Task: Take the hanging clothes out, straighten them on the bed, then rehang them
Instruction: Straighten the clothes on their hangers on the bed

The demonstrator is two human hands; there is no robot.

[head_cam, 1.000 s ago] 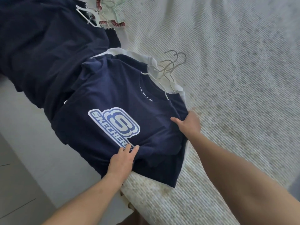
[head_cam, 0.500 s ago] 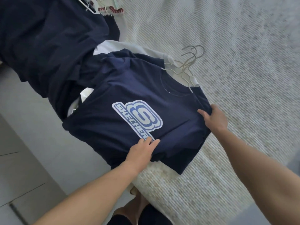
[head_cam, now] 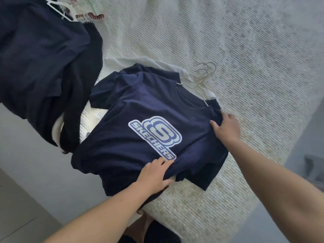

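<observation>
— Two hands on the navy Skechers T-shirt (head_cam: 140, 109), spread flat on the bed (head_cam: 245, 50) near its edge?
— Yes. Left hand (head_cam: 155, 174) pressing down with straight fingers just below the logo (head_cam: 155, 135); right hand (head_cam: 226, 128) pinching the shoulder fabric by the collar.
— Hangers?
— Several wire hangers (head_cam: 204, 76) bunched at the neckline, over a white garment (head_cam: 122, 63) underneath.
— Elsewhere?
— More dark clothes (head_cam: 43, 67) heaped far left, with a white hanger (head_cam: 61, 10).

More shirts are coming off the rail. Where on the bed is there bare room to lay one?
Bare bedspread stretches beyond and right of the wire hangers. The near-left edge is crowded: navy logo shirt under both hands, dark clothes pile beside it.
</observation>
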